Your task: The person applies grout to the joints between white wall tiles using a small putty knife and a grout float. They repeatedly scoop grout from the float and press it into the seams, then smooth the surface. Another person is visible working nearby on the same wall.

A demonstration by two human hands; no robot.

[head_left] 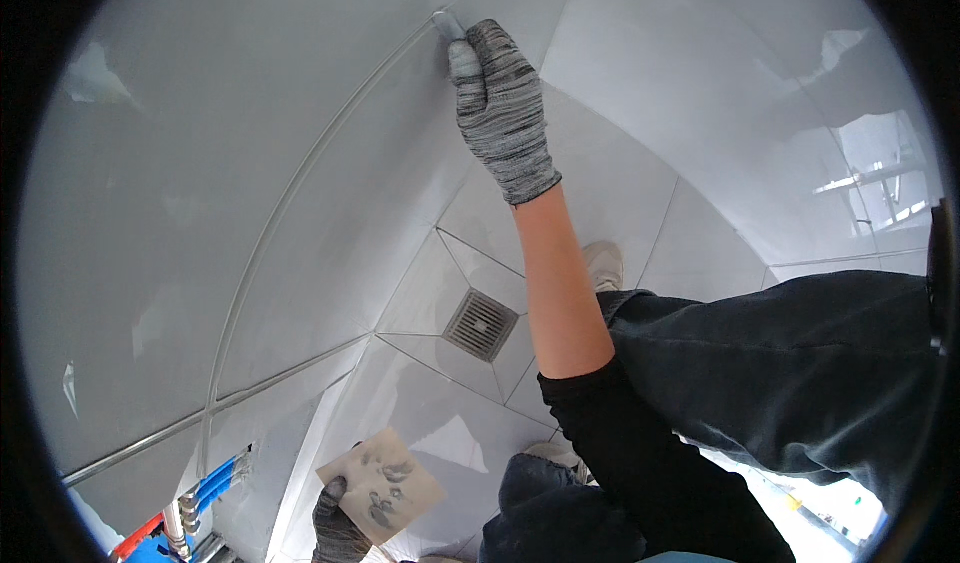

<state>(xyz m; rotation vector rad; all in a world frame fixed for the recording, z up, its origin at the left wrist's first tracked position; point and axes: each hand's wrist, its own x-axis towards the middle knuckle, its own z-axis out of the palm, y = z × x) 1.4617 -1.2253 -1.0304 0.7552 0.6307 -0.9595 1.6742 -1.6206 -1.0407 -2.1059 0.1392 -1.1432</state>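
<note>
At the top of the view my right hand (502, 103), in a grey striped knit glove, is closed around a small pale tool (448, 26). Only the tool's tip shows; it touches the curved-looking joint (290, 178) between the grey wall tiles (190, 213). Down at the lower left my left hand (338, 523), gloved alike, grips a square beige sheet (383, 483) by its edge. Dark grey smudges mark the sheet's face. Part of the left hand is cut off by the lower edge.
A square metal floor drain (480, 325) is set in light floor tiles below my right arm. Blue pipes (215, 485) and a red pipe (138, 538) with metal fittings stick out at the lower left. My legs in dark trousers (770, 373) take up the lower right.
</note>
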